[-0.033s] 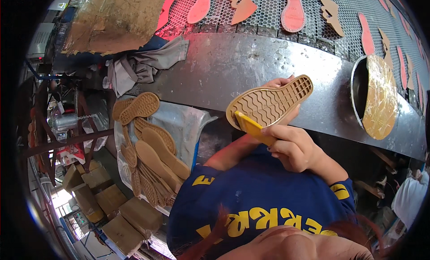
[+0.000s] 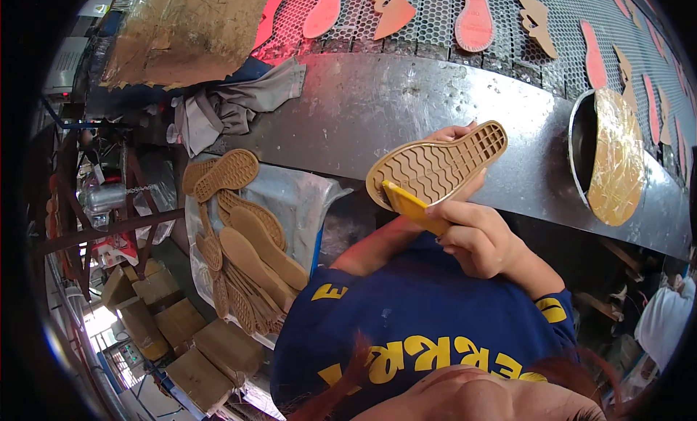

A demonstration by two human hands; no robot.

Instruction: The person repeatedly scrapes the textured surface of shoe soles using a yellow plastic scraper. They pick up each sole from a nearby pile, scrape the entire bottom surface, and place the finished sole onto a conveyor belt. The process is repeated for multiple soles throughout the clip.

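Note:
My left hand (image 2: 454, 133) grips a tan shoe sole (image 2: 428, 167) from behind, with fingers showing at its far and near edges. The sole's wavy tread faces up, and its squared-off heel pattern points to the far right. My right hand (image 2: 479, 236) is closed on a flat yellow brush (image 2: 410, 205). The brush's tip rests against the tread at the toe end, where a dark strip shows along it; the bristles are hard to make out. Both hands are in front of the metal table's near edge.
More tan soles (image 2: 254, 254) are heaped on a plastic-covered surface to the left. A round pot with a tape-covered lid (image 2: 617, 160) stands on the metal table (image 2: 348, 94) at right. Beyond, a mesh conveyor (image 2: 435, 22) carries pink insoles and tan pieces. Grey cloth (image 2: 239, 105) and cardboard boxes (image 2: 181, 319) lie left.
The yellow brush and my right hand have shifted very slightly to the right. The sole and my left hand have hardly moved.

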